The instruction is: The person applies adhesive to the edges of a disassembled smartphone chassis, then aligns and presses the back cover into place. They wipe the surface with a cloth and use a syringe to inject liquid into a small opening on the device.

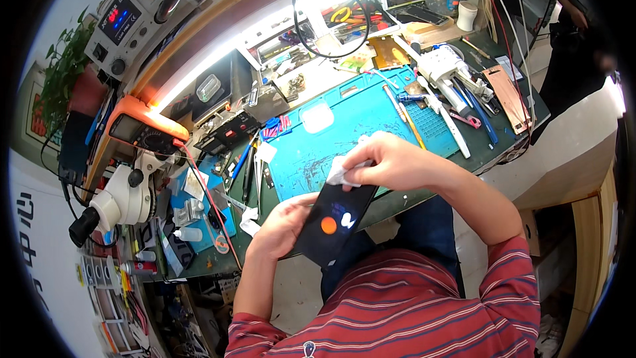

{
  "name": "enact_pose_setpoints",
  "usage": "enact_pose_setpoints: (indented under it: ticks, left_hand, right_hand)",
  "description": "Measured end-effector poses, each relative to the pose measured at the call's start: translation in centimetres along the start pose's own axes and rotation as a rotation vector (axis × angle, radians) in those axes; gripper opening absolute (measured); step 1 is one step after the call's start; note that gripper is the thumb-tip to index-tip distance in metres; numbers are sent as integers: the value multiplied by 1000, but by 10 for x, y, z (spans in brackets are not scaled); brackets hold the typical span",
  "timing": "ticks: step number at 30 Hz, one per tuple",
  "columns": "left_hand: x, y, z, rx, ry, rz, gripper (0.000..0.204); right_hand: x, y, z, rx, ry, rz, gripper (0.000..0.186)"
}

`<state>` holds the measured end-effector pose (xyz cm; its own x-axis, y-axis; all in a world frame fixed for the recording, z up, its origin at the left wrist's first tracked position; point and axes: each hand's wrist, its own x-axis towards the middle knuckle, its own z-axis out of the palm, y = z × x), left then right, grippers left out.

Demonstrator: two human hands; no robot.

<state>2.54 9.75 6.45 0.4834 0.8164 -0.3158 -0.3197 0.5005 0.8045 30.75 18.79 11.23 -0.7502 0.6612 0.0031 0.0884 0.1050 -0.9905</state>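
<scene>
A black smartphone is tilted over the near edge of the bench, close to my body. Its lit screen shows an orange circle and a white shape. My left hand grips the phone along its left side, with some fingers hidden behind it. At the phone's upper end my right hand pinches a crumpled white tissue against the glass. Beneath and beyond both hands lies a blue work mat, with a tan-handled tool on its right part.
An orange multimeter and a white microscope stand at left, below a power supply. Pens, tweezers and a small bottle lie nearby. White tools and a wooden block crowd the right. Another person stands far right.
</scene>
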Motion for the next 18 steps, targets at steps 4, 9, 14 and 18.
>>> enact_pose_setpoints:
  ticks: [4, 9, 14, 18]
  left_hand:
    - [6, 10, 37, 126, -2, -115, 46]
    - [0, 5, 34, 16, 76, 83, 45]
    - [0, 5, 35, -31, 95, 121, 45]
    - [1, 3, 34, -53, 105, 125, 47]
  right_hand:
    - [4, -8, 10, -10, -49, -12, 22]
    - [-20, -4, 1, -406, 542, -476, 22]
    - [-25, 25, 22, -645, 614, -673, 30]
    - [-23, 40, 42, -736, 583, -739, 32]
